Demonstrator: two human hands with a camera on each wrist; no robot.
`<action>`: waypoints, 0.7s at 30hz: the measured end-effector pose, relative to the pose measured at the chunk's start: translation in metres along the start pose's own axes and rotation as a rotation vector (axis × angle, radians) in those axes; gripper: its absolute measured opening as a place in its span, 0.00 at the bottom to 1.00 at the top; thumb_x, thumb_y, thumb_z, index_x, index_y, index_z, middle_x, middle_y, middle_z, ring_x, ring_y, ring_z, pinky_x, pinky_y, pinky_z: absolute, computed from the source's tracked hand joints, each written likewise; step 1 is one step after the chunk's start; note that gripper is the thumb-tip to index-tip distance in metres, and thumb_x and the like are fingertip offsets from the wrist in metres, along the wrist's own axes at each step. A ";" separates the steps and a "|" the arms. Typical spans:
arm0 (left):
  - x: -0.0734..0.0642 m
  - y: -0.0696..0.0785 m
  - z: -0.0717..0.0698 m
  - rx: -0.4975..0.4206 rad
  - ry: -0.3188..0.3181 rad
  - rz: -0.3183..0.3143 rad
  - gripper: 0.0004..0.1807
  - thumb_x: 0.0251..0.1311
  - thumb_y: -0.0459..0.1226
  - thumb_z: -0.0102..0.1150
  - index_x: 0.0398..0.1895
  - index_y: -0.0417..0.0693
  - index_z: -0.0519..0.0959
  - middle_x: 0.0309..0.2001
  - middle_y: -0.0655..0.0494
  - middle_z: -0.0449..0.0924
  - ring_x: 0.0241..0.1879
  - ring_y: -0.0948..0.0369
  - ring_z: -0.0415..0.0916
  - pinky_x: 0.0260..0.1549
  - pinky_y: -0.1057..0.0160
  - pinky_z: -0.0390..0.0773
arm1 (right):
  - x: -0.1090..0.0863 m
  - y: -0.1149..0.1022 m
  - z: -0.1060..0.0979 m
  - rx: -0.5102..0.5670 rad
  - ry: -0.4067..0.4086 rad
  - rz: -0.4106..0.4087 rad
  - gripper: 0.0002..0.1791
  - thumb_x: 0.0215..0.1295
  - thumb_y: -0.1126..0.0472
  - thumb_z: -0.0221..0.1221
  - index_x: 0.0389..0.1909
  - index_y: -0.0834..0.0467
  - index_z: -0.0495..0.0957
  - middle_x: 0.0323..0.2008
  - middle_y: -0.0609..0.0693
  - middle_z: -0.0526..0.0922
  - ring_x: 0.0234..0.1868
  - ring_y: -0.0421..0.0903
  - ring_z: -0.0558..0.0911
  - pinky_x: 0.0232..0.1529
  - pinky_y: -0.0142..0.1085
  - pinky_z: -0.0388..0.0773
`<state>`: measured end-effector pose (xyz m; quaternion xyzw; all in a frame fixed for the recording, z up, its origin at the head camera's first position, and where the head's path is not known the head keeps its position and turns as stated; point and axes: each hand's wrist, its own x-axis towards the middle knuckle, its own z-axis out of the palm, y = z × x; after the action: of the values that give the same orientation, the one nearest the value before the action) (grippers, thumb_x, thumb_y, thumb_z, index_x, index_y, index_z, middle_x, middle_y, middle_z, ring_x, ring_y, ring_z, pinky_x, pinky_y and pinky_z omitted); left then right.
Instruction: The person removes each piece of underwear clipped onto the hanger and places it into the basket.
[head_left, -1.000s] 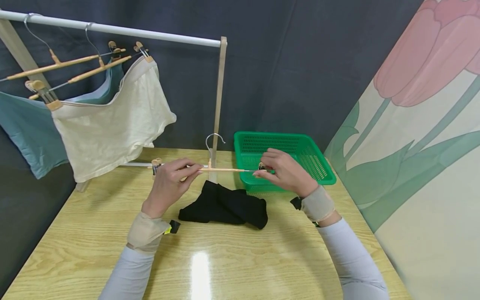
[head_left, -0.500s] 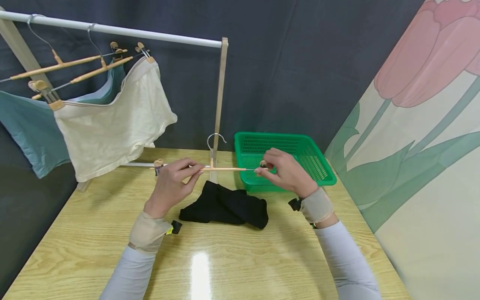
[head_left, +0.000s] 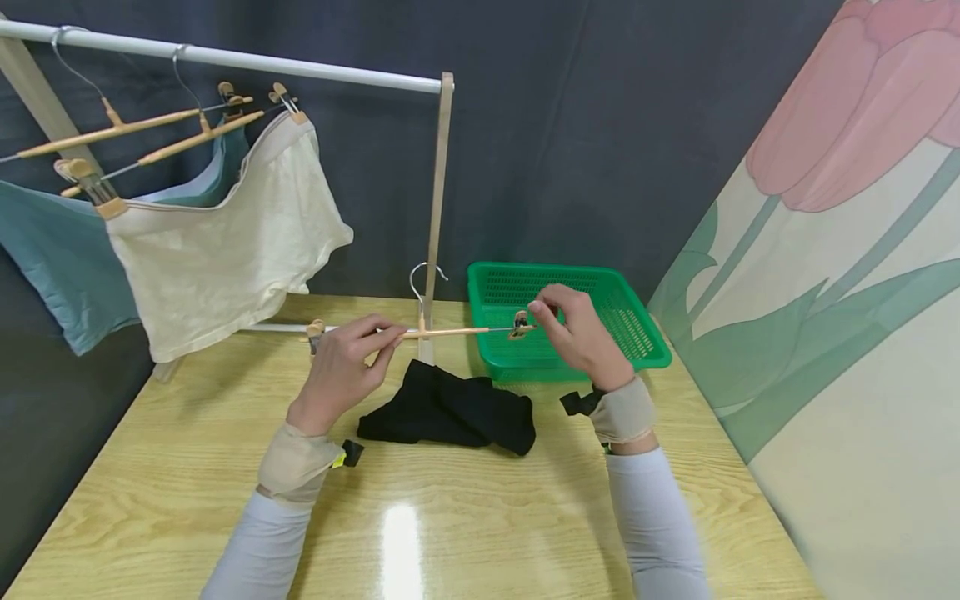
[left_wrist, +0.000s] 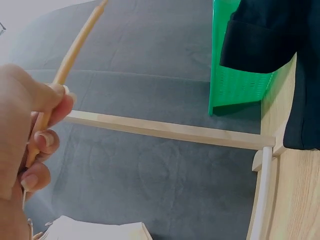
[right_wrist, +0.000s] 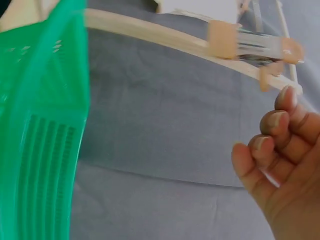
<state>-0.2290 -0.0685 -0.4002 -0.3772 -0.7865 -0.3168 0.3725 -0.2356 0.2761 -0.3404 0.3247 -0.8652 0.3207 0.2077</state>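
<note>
My left hand (head_left: 347, 367) grips the wooden bar of a clip hanger (head_left: 453, 332), thumb and fingers wrapped round it in the left wrist view. The hanger is held level above the table, its metal hook pointing up. At its right end sits a clip (right_wrist: 255, 45), wood-coloured with metal sides; another clip (head_left: 315, 335) shows at the left end. My right hand (head_left: 577, 337) is just right of the right-hand clip, fingers loosely bent and holding nothing. Below the hanger a folded black garment (head_left: 450, 412) lies on the table (head_left: 480, 517).
A green basket (head_left: 660, 350) stands at the back right, behind my right hand. To the left, a rack with a white rail (head_left: 337, 75) carries cream shorts (head_left: 225, 242) and a blue garment (head_left: 60, 258) on clip hangers. The rack's upright post (head_left: 441, 175) rises behind the held hanger.
My right hand has let go of the hanger's right-hand clip and moved slightly right, leaving that clip in plain sight. The left hand keeps its grip on the bar.
</note>
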 end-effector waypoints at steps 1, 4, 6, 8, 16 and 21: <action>0.000 -0.001 -0.001 0.009 -0.008 -0.005 0.10 0.59 0.26 0.67 0.44 0.40 0.89 0.37 0.50 0.86 0.23 0.59 0.78 0.18 0.62 0.72 | 0.001 0.001 0.001 0.005 0.024 0.005 0.32 0.78 0.35 0.41 0.24 0.55 0.72 0.23 0.47 0.68 0.24 0.44 0.66 0.32 0.42 0.65; -0.001 -0.003 -0.005 0.042 -0.021 -0.023 0.11 0.59 0.26 0.67 0.45 0.41 0.89 0.38 0.50 0.86 0.23 0.59 0.77 0.18 0.63 0.71 | 0.007 0.001 0.005 0.027 0.083 0.034 0.30 0.80 0.39 0.43 0.29 0.59 0.76 0.27 0.53 0.75 0.28 0.45 0.71 0.36 0.44 0.69; -0.002 -0.006 -0.011 0.067 -0.025 -0.035 0.12 0.59 0.25 0.67 0.45 0.41 0.89 0.38 0.49 0.86 0.23 0.58 0.78 0.18 0.63 0.71 | 0.012 0.000 0.009 0.037 0.104 0.072 0.26 0.81 0.44 0.45 0.33 0.59 0.78 0.31 0.56 0.79 0.33 0.48 0.76 0.41 0.44 0.72; -0.004 -0.008 -0.017 0.094 -0.026 -0.040 0.12 0.59 0.25 0.67 0.45 0.41 0.89 0.39 0.49 0.86 0.22 0.58 0.77 0.17 0.63 0.70 | 0.018 -0.002 0.013 0.053 0.099 0.124 0.20 0.81 0.49 0.47 0.38 0.59 0.79 0.36 0.57 0.81 0.38 0.49 0.79 0.46 0.45 0.75; -0.024 -0.025 -0.044 0.185 -0.040 -0.039 0.14 0.57 0.23 0.64 0.45 0.39 0.88 0.38 0.48 0.86 0.18 0.62 0.68 0.14 0.67 0.62 | 0.054 -0.004 0.035 0.106 -0.081 0.256 0.18 0.80 0.55 0.50 0.61 0.61 0.74 0.57 0.58 0.78 0.57 0.52 0.79 0.55 0.48 0.79; -0.035 -0.032 -0.061 0.218 -0.035 -0.070 0.14 0.55 0.22 0.64 0.45 0.37 0.88 0.37 0.47 0.86 0.20 0.58 0.75 0.15 0.65 0.65 | 0.078 -0.001 0.057 0.083 -0.153 0.271 0.23 0.79 0.60 0.53 0.70 0.61 0.67 0.64 0.60 0.72 0.62 0.55 0.76 0.62 0.47 0.75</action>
<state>-0.2189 -0.1451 -0.4047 -0.3123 -0.8355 -0.2356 0.3859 -0.2982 0.2031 -0.3364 0.2368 -0.9004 0.3557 0.0822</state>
